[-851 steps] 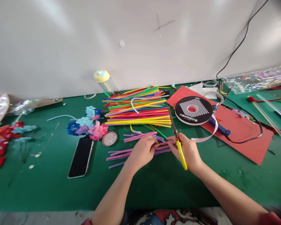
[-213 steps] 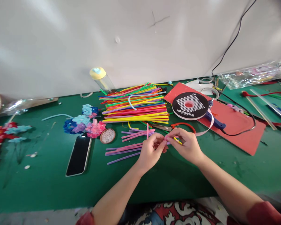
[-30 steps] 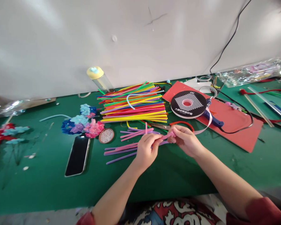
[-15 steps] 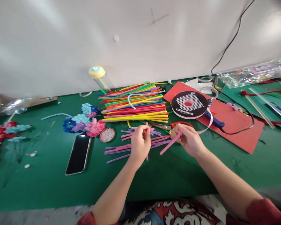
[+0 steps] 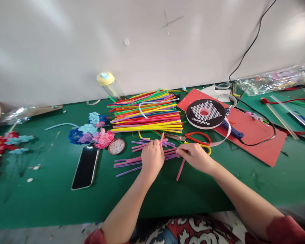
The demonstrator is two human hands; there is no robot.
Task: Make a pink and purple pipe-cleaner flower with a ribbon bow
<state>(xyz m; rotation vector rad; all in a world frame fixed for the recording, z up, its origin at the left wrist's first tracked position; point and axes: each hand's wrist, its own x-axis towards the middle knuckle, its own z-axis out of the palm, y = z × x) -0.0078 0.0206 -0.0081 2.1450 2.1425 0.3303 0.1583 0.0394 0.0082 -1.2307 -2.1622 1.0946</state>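
My left hand (image 5: pixel 152 158) is closed on a short pink pipe cleaner (image 5: pixel 162 138) whose tip sticks up above the fingers. My right hand (image 5: pixel 195 157) pinches another pink pipe cleaner (image 5: pixel 180 169), which hangs down toward the green table (image 5: pixel 53 200). Both hands hover over a small heap of cut pink and purple pipe cleaners (image 5: pixel 132 162). Red-and-yellow-handled scissors (image 5: pixel 195 138) lie just behind my right hand.
A big pile of long coloured pipe cleaners (image 5: pixel 147 117) lies behind the hands. A ribbon spool (image 5: pixel 205 113) and a blue-handled tool (image 5: pixel 234 130) rest on a red sheet (image 5: pixel 264 142). A phone (image 5: pixel 85 166), a round disc (image 5: pixel 117 146) and felt flowers (image 5: pixel 91 134) sit to the left.
One second ago both hands worked a single pink piece together. They have since parted, each holding its own piece, and my right hand has dropped lower toward the heap.
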